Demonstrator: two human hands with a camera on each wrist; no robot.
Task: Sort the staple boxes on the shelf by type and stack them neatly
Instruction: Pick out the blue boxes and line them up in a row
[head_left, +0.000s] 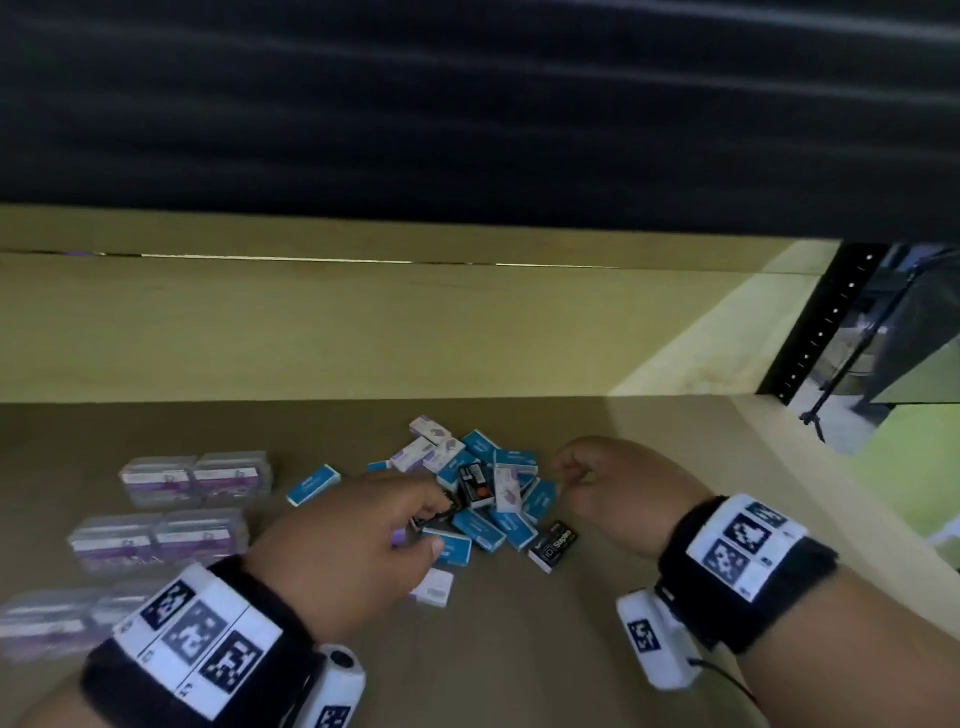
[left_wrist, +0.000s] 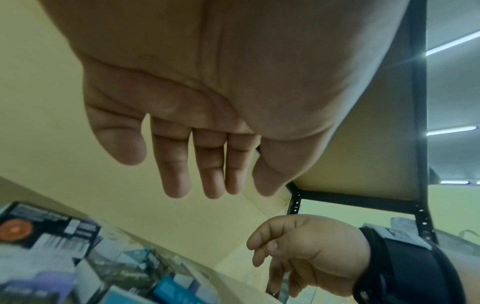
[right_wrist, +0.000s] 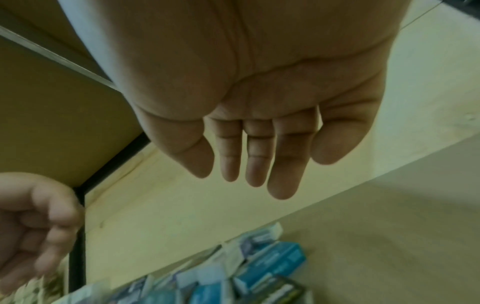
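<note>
A loose pile of small staple boxes (head_left: 483, 493) lies mid-shelf: blue ones, white-and-purple ones and a black one (head_left: 475, 483). Another black box marked "Staples" (head_left: 555, 544) sits at the pile's near right edge. My left hand (head_left: 434, 522) hovers over the pile's left side with its fingertips by a dark box; in the left wrist view its fingers (left_wrist: 176, 174) are straight and hold nothing. At the pile's right edge my right hand (head_left: 569, 480) is relaxed and empty, its fingers (right_wrist: 255, 164) extended in the right wrist view.
Wrapped bundles of purple-and-white boxes (head_left: 195, 478) stand in rows at the left of the shelf board (head_left: 519, 649). One blue box (head_left: 313, 484) lies apart, and a white box (head_left: 434, 587) lies under my left palm. A black metal upright (head_left: 810, 332) borders the right side.
</note>
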